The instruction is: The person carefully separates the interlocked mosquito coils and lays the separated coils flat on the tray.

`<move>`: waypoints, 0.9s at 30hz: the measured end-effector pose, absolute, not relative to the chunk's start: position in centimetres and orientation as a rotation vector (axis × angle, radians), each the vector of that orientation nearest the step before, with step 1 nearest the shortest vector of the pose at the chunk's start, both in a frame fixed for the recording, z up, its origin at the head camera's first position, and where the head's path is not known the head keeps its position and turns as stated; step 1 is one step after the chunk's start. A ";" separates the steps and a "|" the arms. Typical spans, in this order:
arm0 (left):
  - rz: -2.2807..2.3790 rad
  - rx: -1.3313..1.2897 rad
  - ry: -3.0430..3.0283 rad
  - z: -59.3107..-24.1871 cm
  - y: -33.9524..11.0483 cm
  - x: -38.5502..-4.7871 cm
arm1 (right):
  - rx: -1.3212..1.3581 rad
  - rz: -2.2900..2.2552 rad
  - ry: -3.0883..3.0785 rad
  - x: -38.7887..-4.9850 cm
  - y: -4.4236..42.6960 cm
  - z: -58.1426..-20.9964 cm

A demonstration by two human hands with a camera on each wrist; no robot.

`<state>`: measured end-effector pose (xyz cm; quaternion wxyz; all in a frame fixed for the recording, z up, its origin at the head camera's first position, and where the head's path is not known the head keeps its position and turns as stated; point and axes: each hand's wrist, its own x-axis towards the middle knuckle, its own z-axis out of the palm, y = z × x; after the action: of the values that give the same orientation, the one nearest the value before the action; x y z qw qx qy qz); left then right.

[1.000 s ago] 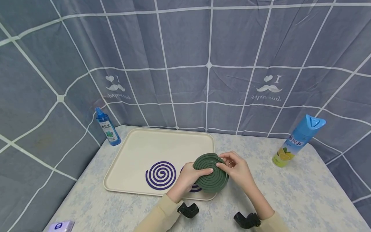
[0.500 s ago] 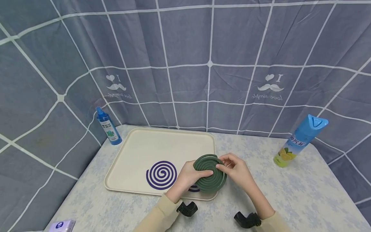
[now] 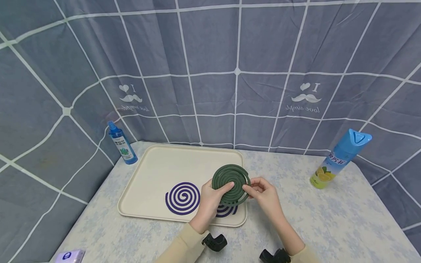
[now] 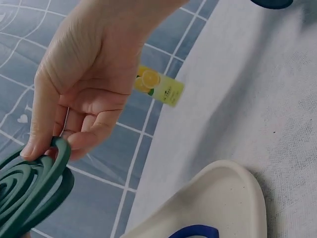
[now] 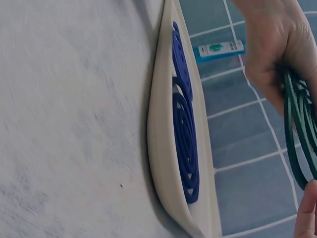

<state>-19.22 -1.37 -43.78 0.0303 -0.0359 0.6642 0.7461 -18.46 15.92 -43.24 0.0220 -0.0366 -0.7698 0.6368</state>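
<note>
Pinching green coil (image 3: pixel 232 175): left grip (image 3: pixel 209 199), right grip (image 3: pixel 266 197), both angled inward.

Matt green coil (image 3: pixel 231 174), smooth plastic tray (image 3: pixel 194 164), creased cloth backdrop (image 3: pixel 210 95)

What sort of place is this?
Probably a makeshift recording booth: creased blue-grey fabric curtain with white grid lines hangs behind a pale, blue-mottled tabletop, and black curved devices sit by both beige cuffs.

We angle our forearms (image 3: pixel 291 234) inward, our left hand (image 3: pixel 209 200) gripping with its thumb (image 3: pixel 227 187) uppermost, our right hand (image 3: pixel 265 195) pinching near it.
</note>
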 end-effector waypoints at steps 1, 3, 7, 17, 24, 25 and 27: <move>2.304 -0.110 2.052 -43.8 -1.4 -19.2 | -0.121 1.990 -2.376 -18.4 15.8 -43.3; 2.294 -0.098 2.080 -43.9 -1.5 -19.2 | -0.129 2.010 -2.371 -18.4 15.8 -43.3; 2.240 -0.059 2.161 -43.9 -1.7 -19.3 | -0.126 1.957 -2.407 -18.4 16.0 -43.0; 1.924 0.120 2.397 -43.3 -2.0 -19.5 | 0.013 1.631 -2.584 -18.9 16.6 -41.9; 1.811 0.200 2.426 -43.4 -2.0 -19.7 | 0.130 1.575 -2.652 -19.5 16.7 -41.3; 1.808 0.197 2.429 -43.4 -2.1 -19.8 | 0.141 1.573 -2.657 -19.5 16.7 -41.2; 1.820 0.178 2.418 -43.5 -2.1 -19.8 | 0.151 1.573 -2.663 -19.7 16.7 -41.2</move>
<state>-19.83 -2.06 -43.46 0.0548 0.0588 0.7964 0.5994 -19.66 16.72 -41.17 0.0227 0.0488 -0.8598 0.5078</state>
